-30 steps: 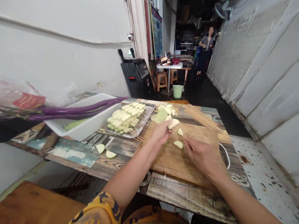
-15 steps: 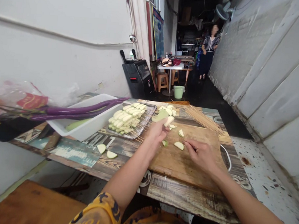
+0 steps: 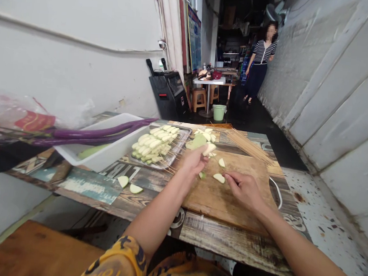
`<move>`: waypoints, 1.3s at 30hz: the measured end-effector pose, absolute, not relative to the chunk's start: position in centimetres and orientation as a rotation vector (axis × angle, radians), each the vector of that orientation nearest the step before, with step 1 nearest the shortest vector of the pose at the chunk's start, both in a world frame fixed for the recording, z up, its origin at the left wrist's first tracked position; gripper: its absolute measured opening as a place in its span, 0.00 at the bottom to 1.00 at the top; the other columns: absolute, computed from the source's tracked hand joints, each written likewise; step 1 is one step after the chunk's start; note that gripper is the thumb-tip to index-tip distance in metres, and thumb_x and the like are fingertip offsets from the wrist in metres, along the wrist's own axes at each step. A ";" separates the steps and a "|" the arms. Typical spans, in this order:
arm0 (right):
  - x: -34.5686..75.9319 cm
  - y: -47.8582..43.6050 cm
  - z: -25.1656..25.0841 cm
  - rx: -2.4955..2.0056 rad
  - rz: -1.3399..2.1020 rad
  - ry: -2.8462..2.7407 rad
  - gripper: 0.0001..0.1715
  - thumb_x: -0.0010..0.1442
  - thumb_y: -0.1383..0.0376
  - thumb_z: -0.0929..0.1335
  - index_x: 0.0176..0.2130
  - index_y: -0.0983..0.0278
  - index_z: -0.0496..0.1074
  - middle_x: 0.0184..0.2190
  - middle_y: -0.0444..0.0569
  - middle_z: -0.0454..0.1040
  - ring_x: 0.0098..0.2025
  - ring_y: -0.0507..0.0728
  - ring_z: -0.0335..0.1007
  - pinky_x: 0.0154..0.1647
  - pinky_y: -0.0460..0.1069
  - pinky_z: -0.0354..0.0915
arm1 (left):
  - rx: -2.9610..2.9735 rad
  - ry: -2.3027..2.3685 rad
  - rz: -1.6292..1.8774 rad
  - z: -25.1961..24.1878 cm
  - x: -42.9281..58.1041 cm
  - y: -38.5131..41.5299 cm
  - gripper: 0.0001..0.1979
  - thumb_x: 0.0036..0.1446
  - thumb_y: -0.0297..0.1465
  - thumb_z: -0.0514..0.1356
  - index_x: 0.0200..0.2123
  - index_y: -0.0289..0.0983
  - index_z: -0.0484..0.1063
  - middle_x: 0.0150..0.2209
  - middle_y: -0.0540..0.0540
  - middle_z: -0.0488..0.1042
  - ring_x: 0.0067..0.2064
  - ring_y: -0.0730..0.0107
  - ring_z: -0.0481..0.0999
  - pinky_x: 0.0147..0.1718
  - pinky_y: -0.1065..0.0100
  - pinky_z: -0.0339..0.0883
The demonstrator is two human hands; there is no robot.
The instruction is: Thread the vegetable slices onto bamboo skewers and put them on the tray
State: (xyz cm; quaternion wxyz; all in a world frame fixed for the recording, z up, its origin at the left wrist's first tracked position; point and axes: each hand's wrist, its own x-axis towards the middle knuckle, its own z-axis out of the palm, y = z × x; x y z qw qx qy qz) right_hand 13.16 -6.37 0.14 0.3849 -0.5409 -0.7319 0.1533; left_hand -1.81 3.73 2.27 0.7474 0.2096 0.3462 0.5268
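Pale vegetable slices (image 3: 209,149) with green rind are pinched between the thumb and fingers of my left hand (image 3: 194,160), over the far left of the wooden cutting board (image 3: 229,204). My right hand (image 3: 243,187) is closed in a pinch on a thin skewer, mostly hidden by the fingers. A small cut slice (image 3: 221,162) is by the skewer's tip; whether it is pierced I cannot tell. Just left of my right fingertips, a half-moon slice (image 3: 219,178) lies on the board. Behind my left hand is a pile of cut slices (image 3: 203,135).
Skewered slices fill a metal tray (image 3: 184,139) on the left. Purple eggplants (image 3: 86,134) lie across a white tub (image 3: 107,157). Bare skewers (image 3: 246,145) lie at the back right. Two slices (image 3: 129,184) rest near the front edge. A person (image 3: 261,61) walks in the background.
Both hands keep nearly the same pose and grip, the right shifting slightly left in view. The person in the background has come nearer. The whole view has shifted a little.
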 end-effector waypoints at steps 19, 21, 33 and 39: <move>13.2 -5.7 0.8 -1.030 1.625 -1.109 0.15 0.54 0.53 0.66 0.33 0.63 0.65 0.12 0.32 0.46 0.12 0.44 0.34 0.12 0.42 0.39 | 0.546 0.742 1.132 2.1 -1.0 3.0 0.04 0.47 0.23 0.62 0.26 0.29 0.68 0.24 0.46 0.70 0.19 0.83 0.63 0.14 0.81 0.52; 13.3 -5.6 0.8 -0.978 1.688 -1.081 0.15 0.55 0.54 0.66 0.34 0.63 0.65 0.12 0.31 0.45 0.12 0.44 0.34 0.11 0.42 0.39 | 0.542 0.732 1.114 2.0 -1.0 2.9 0.05 0.46 0.23 0.62 0.27 0.29 0.69 0.25 0.46 0.70 0.20 0.84 0.62 0.14 0.82 0.52; 13.5 -6.1 -0.4 -1.520 -0.020 -2.021 0.18 0.62 0.65 0.57 0.30 0.66 0.71 0.23 0.50 0.71 0.24 0.53 0.64 0.27 0.46 0.53 | 0.625 0.757 1.159 1.8 -0.5 2.3 0.10 0.40 0.28 0.66 0.26 0.30 0.70 0.23 0.49 0.68 0.22 0.84 0.63 0.16 0.81 0.53; 13.2 -5.8 -0.2 -1.419 0.225 -1.868 0.16 0.61 0.61 0.59 0.32 0.64 0.71 0.23 0.49 0.71 0.26 0.54 0.64 0.27 0.47 0.55 | 0.660 0.695 1.186 1.9 -0.6 2.2 0.12 0.39 0.30 0.67 0.27 0.29 0.72 0.27 0.48 0.70 0.24 0.83 0.65 0.19 0.80 0.55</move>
